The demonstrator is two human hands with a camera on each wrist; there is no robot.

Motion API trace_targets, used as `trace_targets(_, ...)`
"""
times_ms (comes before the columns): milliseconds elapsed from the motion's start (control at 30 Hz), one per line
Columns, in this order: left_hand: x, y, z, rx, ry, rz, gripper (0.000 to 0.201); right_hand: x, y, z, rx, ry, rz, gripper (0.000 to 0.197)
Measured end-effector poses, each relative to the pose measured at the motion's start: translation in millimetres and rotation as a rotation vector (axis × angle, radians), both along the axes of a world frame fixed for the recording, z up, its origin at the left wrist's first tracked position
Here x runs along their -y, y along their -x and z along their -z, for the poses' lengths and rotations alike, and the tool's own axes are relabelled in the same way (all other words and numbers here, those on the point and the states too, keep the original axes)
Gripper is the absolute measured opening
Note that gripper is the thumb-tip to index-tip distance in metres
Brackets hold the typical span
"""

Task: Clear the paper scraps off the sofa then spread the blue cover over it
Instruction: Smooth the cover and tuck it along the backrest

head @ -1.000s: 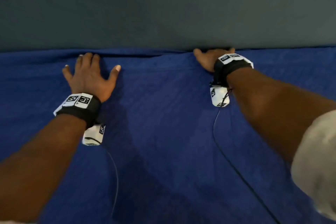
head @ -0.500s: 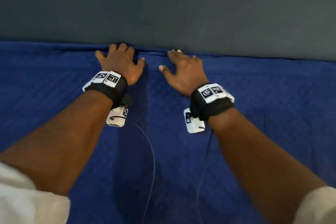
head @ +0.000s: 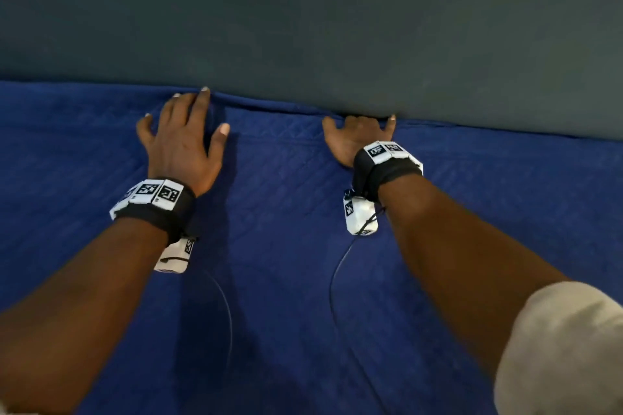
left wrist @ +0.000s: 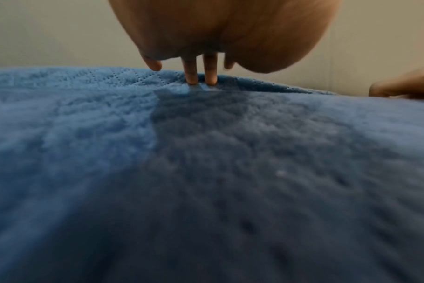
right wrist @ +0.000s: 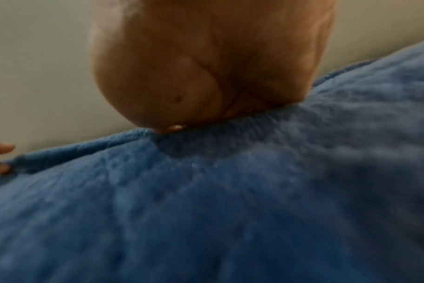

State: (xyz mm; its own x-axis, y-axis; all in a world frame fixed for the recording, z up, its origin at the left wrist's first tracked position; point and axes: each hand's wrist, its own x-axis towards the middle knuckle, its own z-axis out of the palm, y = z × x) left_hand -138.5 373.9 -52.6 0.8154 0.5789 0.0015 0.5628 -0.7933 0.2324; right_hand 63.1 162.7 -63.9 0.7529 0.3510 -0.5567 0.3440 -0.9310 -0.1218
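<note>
Blue cover [head: 286,246] lies under the left hand [head: 182,141], grip spread flat; right hand [head: 354,138] fingers are hidden, grip unclear.

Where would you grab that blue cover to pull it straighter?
Likely the raised hem fold of the blue cover, between the left hand and right hand, pinched from above: it stands proud there, while the rest lies flat below the backrest.
</note>
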Motion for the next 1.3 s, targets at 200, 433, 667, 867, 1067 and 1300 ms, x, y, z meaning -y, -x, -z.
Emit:
trace_targets(200, -7.7, 0.1, 12.3, -0.101, 0.037, -0.006, 0.064, 9.0, 2.7, 3.9, 0.128, -0.128, -0.011, 0.077)
trace_targets(433, -22.3, -36.8, 2.9, -0.25, -0.001, -0.023, 0.059, -12.1, 71.7, -20.5, 0.31, -0.653, -0.186, 0.052)
trace_targets(667, -52.8, -27.4, -1.8, -0.278, 0.096, 0.128, 0.051, -112.2, 106.1, -12.7, 0.121, -0.205, -0.272, 0.071)
trace_targets(867, -121.5, 55.1, -4.7, -0.023, 0.069, -0.032, 0.059, -154.6, 91.0, -34.8, -0.048, -0.02, -0.21, 0.074)
trace_targets(1067, -191.9, 110.2, 3.8, -0.193, -0.001, -0.103, 0.067, -165.8, 96.2, -15.6, 0.017, 0.065, -0.204, 0.083)
trace_targets(1300, -206.6, 84.8, 7.3, -0.311, -0.056, -0.093, 0.066, -167.4, 117.8, -54.5, 0.245, -0.138, -0.241, 0.052)
